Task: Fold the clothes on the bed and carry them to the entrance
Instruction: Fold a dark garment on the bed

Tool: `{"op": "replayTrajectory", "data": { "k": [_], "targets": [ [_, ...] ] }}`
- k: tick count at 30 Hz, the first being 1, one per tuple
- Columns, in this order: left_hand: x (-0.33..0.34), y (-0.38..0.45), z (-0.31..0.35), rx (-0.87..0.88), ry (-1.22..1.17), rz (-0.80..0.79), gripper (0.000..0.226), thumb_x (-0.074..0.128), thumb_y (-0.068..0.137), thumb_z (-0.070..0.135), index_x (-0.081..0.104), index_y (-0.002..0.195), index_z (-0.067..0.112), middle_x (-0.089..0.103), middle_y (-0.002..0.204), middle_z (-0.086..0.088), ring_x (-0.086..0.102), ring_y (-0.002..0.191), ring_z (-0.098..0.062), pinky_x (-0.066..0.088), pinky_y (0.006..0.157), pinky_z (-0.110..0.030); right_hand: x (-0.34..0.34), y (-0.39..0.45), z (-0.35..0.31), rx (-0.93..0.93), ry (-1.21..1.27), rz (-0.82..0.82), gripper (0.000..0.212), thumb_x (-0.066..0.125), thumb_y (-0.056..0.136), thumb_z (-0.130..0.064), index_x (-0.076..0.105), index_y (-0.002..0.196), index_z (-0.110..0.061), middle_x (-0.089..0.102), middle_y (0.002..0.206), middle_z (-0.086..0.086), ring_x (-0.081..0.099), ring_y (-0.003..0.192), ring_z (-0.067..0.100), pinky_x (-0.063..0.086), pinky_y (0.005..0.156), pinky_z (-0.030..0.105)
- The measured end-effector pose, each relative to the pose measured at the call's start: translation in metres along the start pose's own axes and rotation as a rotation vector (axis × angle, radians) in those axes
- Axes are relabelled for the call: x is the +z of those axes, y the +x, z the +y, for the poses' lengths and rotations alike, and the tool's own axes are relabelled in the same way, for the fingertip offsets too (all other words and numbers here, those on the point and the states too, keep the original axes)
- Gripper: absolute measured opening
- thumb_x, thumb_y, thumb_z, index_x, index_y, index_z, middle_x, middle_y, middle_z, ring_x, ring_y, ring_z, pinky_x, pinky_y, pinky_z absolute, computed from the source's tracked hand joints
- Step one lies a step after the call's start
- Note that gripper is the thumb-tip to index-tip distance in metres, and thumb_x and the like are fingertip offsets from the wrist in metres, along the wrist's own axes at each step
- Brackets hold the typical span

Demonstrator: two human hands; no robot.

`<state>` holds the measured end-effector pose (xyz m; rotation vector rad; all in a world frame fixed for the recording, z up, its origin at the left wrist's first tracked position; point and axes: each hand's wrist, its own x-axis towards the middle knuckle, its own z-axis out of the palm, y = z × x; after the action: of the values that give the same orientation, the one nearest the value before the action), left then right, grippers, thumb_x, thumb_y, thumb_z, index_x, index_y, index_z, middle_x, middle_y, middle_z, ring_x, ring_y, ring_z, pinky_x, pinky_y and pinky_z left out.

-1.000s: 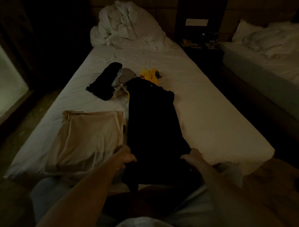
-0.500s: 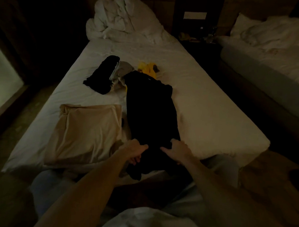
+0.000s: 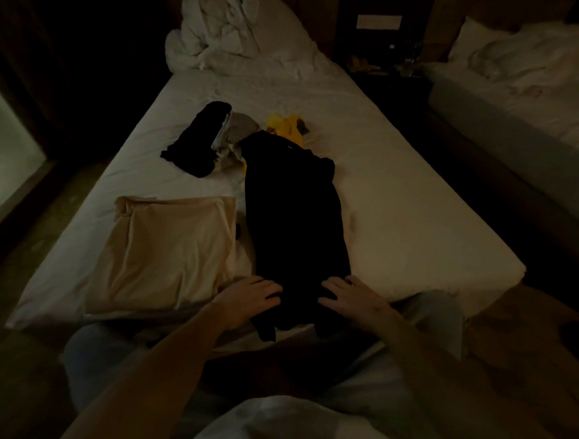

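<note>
Here, both hands are lying flat, fingers spread, on the near end of the long black garment [image 3: 293,216]: the left hand [image 3: 248,299] is pressing its left side, the right hand [image 3: 348,296] its right side, neither gripping anything. The black garment is stretching lengthwise up the middle of the bed [image 3: 415,205], its near end hanging slightly over the bed's near edge. Just beside it, toward the bed's near left corner, a folded beige cloth [image 3: 167,250] is lying flat. Beyond, around mid-bed, a smaller black piece [image 3: 197,139], a grey piece [image 3: 239,129] and a yellow piece [image 3: 287,126] are sitting bunched together, touching the garment's far end. A rumpled white duvet [image 3: 236,34] is piling at the bed's far edge.
</note>
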<state>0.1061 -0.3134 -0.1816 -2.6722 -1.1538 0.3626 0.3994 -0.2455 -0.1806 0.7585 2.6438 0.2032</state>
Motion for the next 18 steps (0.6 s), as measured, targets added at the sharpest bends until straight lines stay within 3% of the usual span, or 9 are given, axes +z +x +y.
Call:
{"op": "replayTrajectory", "data": {
  "k": [2,4,8,10,13,14,16,18],
  "targets": [
    [-0.001,0.002,-0.002,0.014,0.004,-0.102,0.069,0.054,0.091,0.003,0.026,0.151,0.02,0.017,0.161,-0.006,0.022,0.146,-0.024,0.02,0.118,-0.037,0.004,0.007,0.003,0.001,-0.125,-0.057,0.088,0.088,0.057,-0.011,0.047,0.134,-0.025,0.044,0.148,0.016,0.044,0.136,0.033,0.042,0.103,0.053],
    [-0.004,0.004,-0.005,0.006,-0.012,-0.144,0.07,0.048,0.094,0.003,0.017,0.154,0.025,0.009,0.163,-0.005,0.017,0.147,-0.025,0.019,0.118,-0.037,0.011,0.012,0.005,-0.027,-0.177,-0.067,0.086,0.089,0.059,-0.016,0.05,0.134,-0.028,0.048,0.145,0.014,0.049,0.132,0.033,0.046,0.099,0.05],
    [-0.008,0.01,0.002,-0.003,0.084,-0.201,0.08,0.048,0.095,0.006,0.003,0.154,0.035,0.004,0.162,-0.01,0.011,0.147,-0.029,0.018,0.117,-0.044,0.01,0.022,0.004,-0.037,-0.138,0.01,0.099,0.097,0.039,-0.03,0.046,0.124,-0.03,0.062,0.128,0.009,0.063,0.112,0.029,0.057,0.076,0.044],
    [-0.005,0.015,0.011,-0.021,0.135,-0.181,0.082,0.057,0.092,0.01,0.01,0.153,0.039,0.014,0.159,-0.014,0.018,0.144,-0.032,0.022,0.114,-0.048,0.01,0.024,0.005,-0.033,-0.129,0.007,0.096,0.096,0.042,-0.03,0.045,0.122,-0.03,0.061,0.127,0.009,0.062,0.11,0.03,0.056,0.073,0.043],
    [-0.007,0.021,0.012,-0.018,0.058,-0.149,0.077,0.079,0.073,0.021,0.046,0.139,0.041,0.05,0.139,-0.01,0.05,0.127,-0.027,0.044,0.101,-0.042,-0.004,0.016,0.0,-0.037,-0.107,-0.028,0.075,0.086,0.065,-0.022,0.045,0.129,-0.024,0.054,0.137,0.014,0.057,0.119,0.034,0.052,0.085,0.047],
    [-0.009,0.022,0.012,-0.014,0.038,-0.11,0.072,0.075,0.077,0.02,0.045,0.14,0.039,0.05,0.138,-0.009,0.05,0.127,-0.027,0.042,0.103,-0.04,-0.004,0.016,-0.001,-0.052,-0.075,-0.013,0.066,0.075,0.079,-0.017,0.043,0.136,-0.02,0.045,0.145,0.016,0.049,0.127,0.036,0.045,0.095,0.051],
    [-0.013,0.024,0.012,-0.088,-0.058,-0.115,0.067,0.054,0.093,0.015,0.024,0.152,0.03,0.038,0.147,-0.01,0.038,0.136,-0.028,0.03,0.111,-0.038,-0.007,0.018,0.001,-0.015,-0.003,0.01,0.057,0.055,0.093,-0.013,0.034,0.145,-0.018,0.031,0.154,0.014,0.035,0.136,0.034,0.029,0.108,0.05],
    [-0.031,0.026,0.01,-0.232,-0.23,-0.152,0.066,0.044,0.098,0.015,0.011,0.155,0.023,0.041,0.145,-0.011,0.041,0.132,-0.028,0.032,0.108,-0.036,-0.017,0.02,0.004,0.064,0.154,0.04,0.055,0.048,0.095,-0.018,0.031,0.147,-0.018,0.037,0.148,0.007,0.037,0.133,0.029,0.027,0.108,0.043]
  ]
}}
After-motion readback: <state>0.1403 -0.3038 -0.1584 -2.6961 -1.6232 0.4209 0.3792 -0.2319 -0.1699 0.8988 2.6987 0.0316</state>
